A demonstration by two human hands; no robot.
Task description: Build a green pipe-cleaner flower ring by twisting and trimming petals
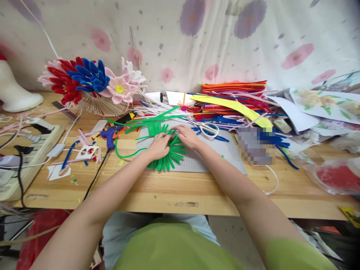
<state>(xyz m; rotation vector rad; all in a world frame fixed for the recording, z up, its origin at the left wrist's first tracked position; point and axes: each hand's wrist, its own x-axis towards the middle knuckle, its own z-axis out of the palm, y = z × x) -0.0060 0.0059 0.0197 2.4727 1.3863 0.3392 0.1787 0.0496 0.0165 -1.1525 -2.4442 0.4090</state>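
Both of my hands rest on a green pipe-cleaner piece point(168, 157) made of many looped strips fanned out like petals, lying on a grey cutting mat point(197, 161). My left hand point(158, 146) grips its left part with curled fingers. My right hand point(187, 135) presses on its top right, fingers bent over the loops. A long green stem curls out to the left of the piece.
A blue glue gun point(110, 135) lies left of the mat, white scissors point(207, 129) right of my hands. Stacked coloured pipe cleaners point(233, 98) sit behind. Finished red, blue and pink flowers point(90, 80) stand at back left. A power strip point(30, 150) is at far left.
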